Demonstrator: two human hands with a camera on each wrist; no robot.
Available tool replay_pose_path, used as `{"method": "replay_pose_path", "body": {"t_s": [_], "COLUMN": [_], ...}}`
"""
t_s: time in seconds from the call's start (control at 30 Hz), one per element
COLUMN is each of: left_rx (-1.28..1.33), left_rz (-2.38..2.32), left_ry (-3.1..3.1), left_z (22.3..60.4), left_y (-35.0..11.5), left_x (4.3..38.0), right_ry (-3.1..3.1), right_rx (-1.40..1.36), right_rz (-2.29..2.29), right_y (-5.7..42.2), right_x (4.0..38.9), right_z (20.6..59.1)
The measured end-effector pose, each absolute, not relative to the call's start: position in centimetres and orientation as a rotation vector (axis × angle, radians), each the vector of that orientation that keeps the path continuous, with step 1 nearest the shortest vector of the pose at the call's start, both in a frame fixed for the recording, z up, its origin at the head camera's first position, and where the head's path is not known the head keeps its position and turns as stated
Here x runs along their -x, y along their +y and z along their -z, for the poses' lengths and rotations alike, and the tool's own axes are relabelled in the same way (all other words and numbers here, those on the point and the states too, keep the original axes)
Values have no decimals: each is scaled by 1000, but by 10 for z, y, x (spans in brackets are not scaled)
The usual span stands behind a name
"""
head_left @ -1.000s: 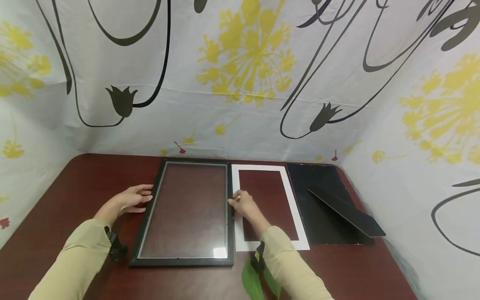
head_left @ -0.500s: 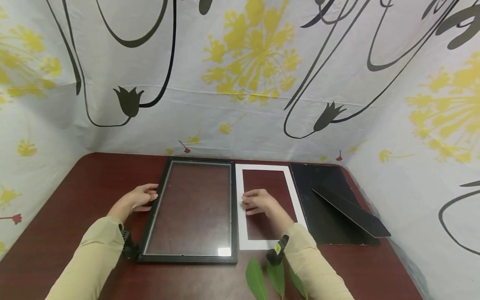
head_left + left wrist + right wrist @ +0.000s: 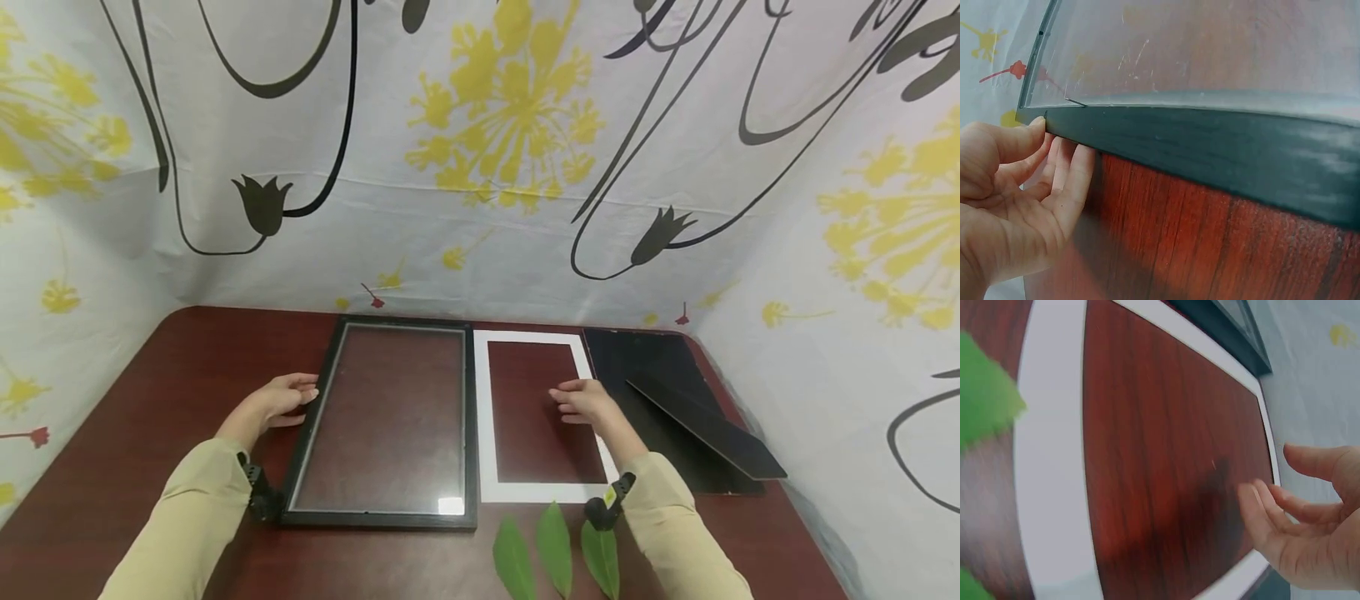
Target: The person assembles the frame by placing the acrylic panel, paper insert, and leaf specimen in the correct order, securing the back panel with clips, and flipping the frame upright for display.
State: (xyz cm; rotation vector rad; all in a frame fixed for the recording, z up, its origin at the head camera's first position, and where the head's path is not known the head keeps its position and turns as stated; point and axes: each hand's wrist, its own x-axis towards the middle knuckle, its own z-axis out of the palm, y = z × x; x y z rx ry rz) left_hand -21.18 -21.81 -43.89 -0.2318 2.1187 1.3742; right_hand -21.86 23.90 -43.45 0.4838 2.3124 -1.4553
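Note:
A black picture frame (image 3: 471, 417) with a clear pane lies on the table. My left hand (image 3: 273, 404) pinches its left edge; in the left wrist view the thumb rests on the black border (image 3: 1210, 147) and the other fingers touch below its outer side. To the right of the frame lies a white mat board (image 3: 483, 433) with a rectangular opening. Over the opening hovers my right hand (image 3: 588, 404), its fingers loosely bent and apart, holding nothing. In the right wrist view that hand (image 3: 1310, 519) is above the mat's far end.
A black backing board (image 3: 622, 350) with a raised easel stand (image 3: 705, 425) lies right of the mat. Several green leaves (image 3: 554, 550) lie at the table's (image 3: 360, 567) front. A patterned cloth (image 3: 480, 275) hangs behind and on both sides.
My right hand has let go of the frame's right edge and moved right, over the mat's opening. The left hand stays at the frame's left edge. The leaves are now less covered.

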Motion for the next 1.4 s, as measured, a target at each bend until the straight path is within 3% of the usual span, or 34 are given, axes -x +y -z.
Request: {"method": "replay_pose_path", "body": {"t_s": [0.4,0.83,1.2,1.4], "left_rx": [252,241,258,255], "left_rz": [-1410,-1409,-1404,-1388], "left_ry": [2103,2099,2108,2124], "left_z": [443,444,443,443], "left_y": [-221,-221,-222,-220], "left_x": [211,213,212,213], "right_ry": [2616,2715,2359,2270], "right_rx": [-623,-603,-624,-477], "right_rz": [959,660,1059,1221], "right_y": [285,278,293,312], "right_x": [227,222,237,232], "right_z": [433,435,437,432]}}
